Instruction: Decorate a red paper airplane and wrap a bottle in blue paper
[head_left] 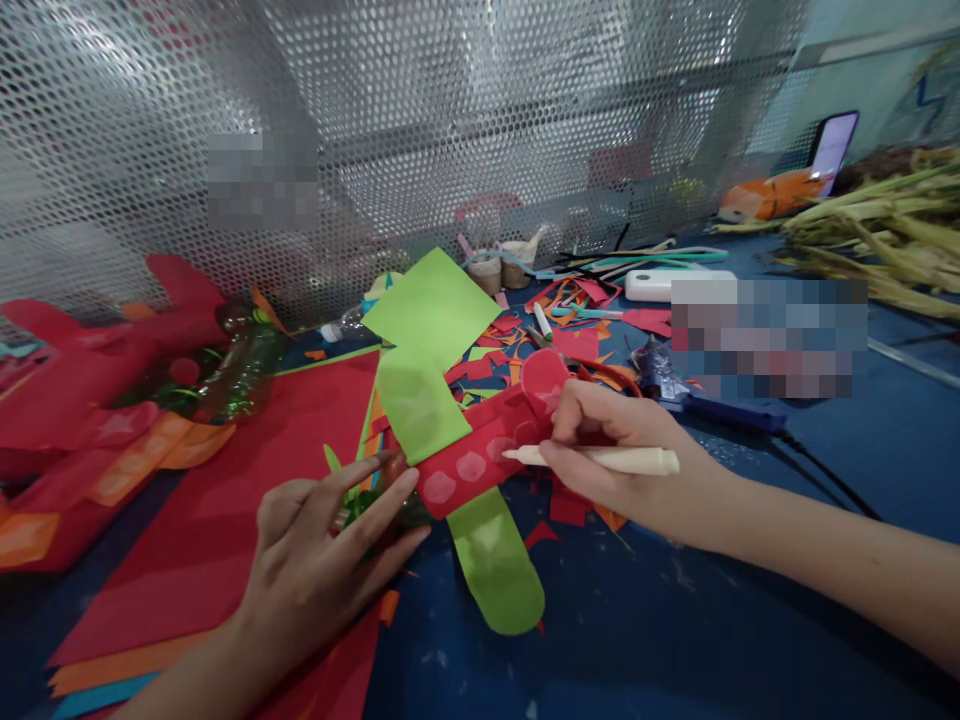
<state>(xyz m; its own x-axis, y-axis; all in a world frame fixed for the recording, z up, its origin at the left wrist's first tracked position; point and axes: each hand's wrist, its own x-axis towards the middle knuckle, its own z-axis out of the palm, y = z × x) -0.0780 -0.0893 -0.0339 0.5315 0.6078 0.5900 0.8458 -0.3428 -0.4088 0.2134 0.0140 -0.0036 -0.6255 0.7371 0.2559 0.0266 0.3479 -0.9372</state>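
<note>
A model plane [480,470], a bottle wrapped in red paper with pale round window marks along its side, lies before me. Green paper wings [499,575] stick out from it, and a red paper disc [545,375] stands at its right end. My left hand [322,540] holds the plane's left end, thumb and fingers spread around the green bottle part. Pinched in my right hand [607,440] is a cream-white marker pen [630,460], its tip on the red side by the right-hand round marks.
Red, orange and blue sheets [225,540] lie under my left arm. Another red model [90,390] sits at far left. Paper scraps [577,345], a blue glue gun [727,410] with its cord and a white device [679,285] lie behind. A perforated metal screen [450,120] borders the table.
</note>
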